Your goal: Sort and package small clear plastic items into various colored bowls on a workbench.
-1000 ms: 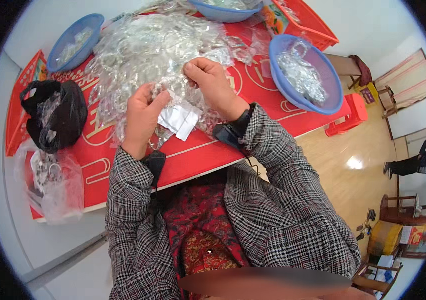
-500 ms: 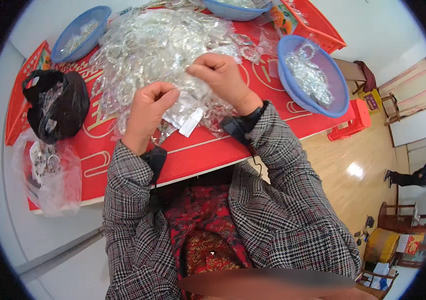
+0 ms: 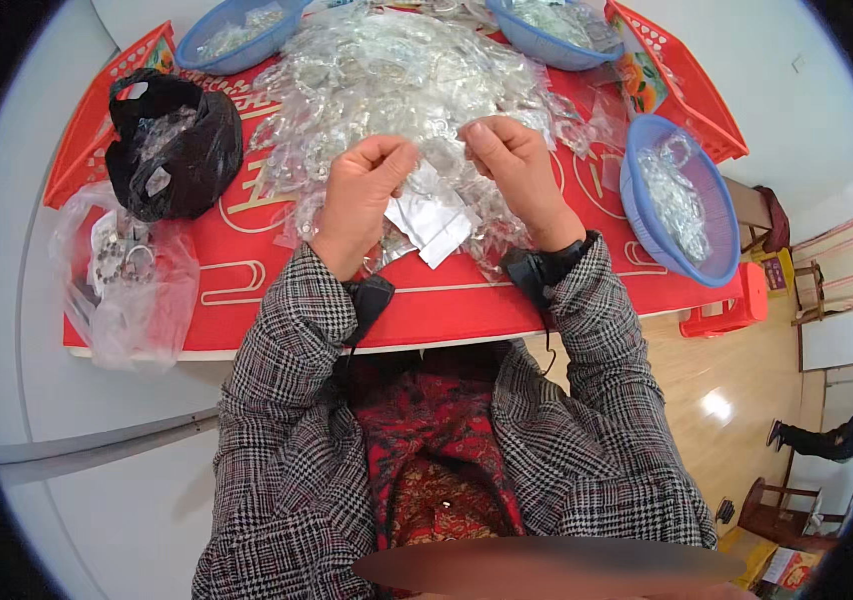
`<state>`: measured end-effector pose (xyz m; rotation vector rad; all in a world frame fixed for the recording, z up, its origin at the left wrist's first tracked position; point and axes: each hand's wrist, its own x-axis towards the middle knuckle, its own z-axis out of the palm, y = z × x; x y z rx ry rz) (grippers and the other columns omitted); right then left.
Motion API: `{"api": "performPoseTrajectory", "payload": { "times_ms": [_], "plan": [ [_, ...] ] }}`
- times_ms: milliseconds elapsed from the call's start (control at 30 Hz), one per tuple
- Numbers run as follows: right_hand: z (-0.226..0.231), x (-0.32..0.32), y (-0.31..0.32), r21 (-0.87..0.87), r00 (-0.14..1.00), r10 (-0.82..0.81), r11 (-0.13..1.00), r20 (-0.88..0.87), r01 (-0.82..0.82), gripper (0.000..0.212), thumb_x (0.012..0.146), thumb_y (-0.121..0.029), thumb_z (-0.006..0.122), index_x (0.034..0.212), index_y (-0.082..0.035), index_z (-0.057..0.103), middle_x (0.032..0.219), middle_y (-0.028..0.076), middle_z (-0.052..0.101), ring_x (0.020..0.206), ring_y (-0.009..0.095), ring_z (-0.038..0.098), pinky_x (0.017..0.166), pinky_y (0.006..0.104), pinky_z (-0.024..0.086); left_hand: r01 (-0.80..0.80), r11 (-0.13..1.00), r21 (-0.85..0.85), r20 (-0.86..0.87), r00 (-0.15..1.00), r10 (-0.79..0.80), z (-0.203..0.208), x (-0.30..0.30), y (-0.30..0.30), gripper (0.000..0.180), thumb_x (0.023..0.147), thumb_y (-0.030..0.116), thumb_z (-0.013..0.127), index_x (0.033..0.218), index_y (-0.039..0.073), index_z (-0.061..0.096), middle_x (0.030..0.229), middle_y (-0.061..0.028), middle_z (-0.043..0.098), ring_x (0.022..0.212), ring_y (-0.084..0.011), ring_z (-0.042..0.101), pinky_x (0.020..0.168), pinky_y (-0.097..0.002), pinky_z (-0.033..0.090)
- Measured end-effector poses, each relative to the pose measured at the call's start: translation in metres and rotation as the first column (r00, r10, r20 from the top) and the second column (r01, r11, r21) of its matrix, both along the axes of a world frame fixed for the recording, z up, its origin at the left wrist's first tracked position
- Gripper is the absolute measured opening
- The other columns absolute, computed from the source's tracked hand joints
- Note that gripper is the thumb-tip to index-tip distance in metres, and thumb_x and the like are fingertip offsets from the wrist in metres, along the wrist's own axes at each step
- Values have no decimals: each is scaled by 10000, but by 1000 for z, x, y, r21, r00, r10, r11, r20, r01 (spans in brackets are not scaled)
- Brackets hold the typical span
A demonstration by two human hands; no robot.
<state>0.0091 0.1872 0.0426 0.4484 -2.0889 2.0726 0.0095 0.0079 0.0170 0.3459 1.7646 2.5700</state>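
My left hand (image 3: 359, 200) and my right hand (image 3: 527, 182) hover side by side over a heap of small clear plastic bags (image 3: 377, 70) with shiny contents. Thumb and forefinger are pinched on each hand, with a narrow gap between the two. Whatever they pinch is too small or too transparent to make out. Just below the hands, a few white and silvery packets (image 3: 435, 222) lie at the heap's near edge. Both wrists wear black bands with small boxes.
Blue baskets stand at the back left (image 3: 237, 35), back right (image 3: 554, 30) and right (image 3: 682, 200). A black bag (image 3: 182, 150) and a clear bag (image 3: 132, 290) sit left on the red tablecloth (image 3: 507, 310). Red crates (image 3: 707, 85) flank them. A person (image 3: 827, 437) is far right.
The view has tilted, so the table sits more level in the picture. Both hands keep their pinch above the heap, their fingertips still a short gap apart.
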Motion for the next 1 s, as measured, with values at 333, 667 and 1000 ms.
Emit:
{"api": "performPoseTrajectory", "payload": {
  "times_ms": [333, 667, 1000],
  "plan": [
    [-13, -4, 4, 110, 996, 36, 994, -87, -26, 200, 877, -197, 527, 842, -13, 597, 606, -37, 479, 527, 30, 382, 470, 183, 297, 86, 994, -70, -6, 996, -87, 9, 5, 3, 146, 811, 154, 620, 845, 12, 608, 701, 27, 554, 607, -31, 454, 546, -170, 363],
    [-8, 2, -2, -109, 974, 136, 987, 181, -117, 233, 876, -247, 523, 774, -51, 593, 624, -50, 484, 527, 25, 390, 476, 172, 305, 85, 995, -58, -48, 995, -87, 0, 1, 0, 155, 820, 168, 609, 842, 14, 613, 710, 31, 558, 629, -27, 463, 570, -175, 370],
    [-14, 4, -5, 171, 980, 195, 966, 28, -196, 237, 879, -257, 523, 772, -57, 594, 642, -60, 491, 549, 10, 383, 489, 179, 312, 138, 984, -109, -31, 989, -142, 4, 5, -1, 144, 843, 158, 577, 851, 18, 609, 744, 29, 578, 644, -27, 475, 584, -171, 377]
  ]
}}
